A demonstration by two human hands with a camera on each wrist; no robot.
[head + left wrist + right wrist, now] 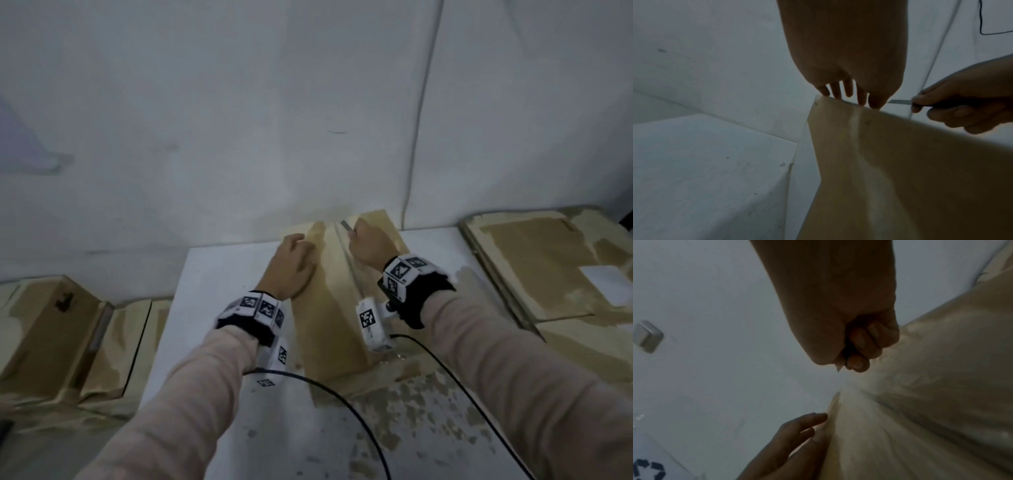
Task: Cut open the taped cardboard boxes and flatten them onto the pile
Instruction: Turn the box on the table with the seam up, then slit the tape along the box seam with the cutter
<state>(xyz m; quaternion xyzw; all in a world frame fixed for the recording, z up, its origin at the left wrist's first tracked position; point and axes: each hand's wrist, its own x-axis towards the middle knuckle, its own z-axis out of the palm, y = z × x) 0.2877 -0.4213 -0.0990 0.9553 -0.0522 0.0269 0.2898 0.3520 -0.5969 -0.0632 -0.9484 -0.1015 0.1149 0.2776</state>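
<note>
A tan cardboard box with a glossy tape strip stands on the white table, its far end against the wall. My left hand rests on the box's left top edge, fingers straight, fingertips at the far edge. My right hand grips a utility knife in a fist; its blade sticks out past the box's far end. In the left wrist view the blade points toward my left fingertips. The right wrist view shows the blade tip below curled fingers, above the box.
Flattened cardboard lies in a pile at the right. More taped boxes sit low on the left. Black cables trail over the table's near part. A white wall rises right behind the box.
</note>
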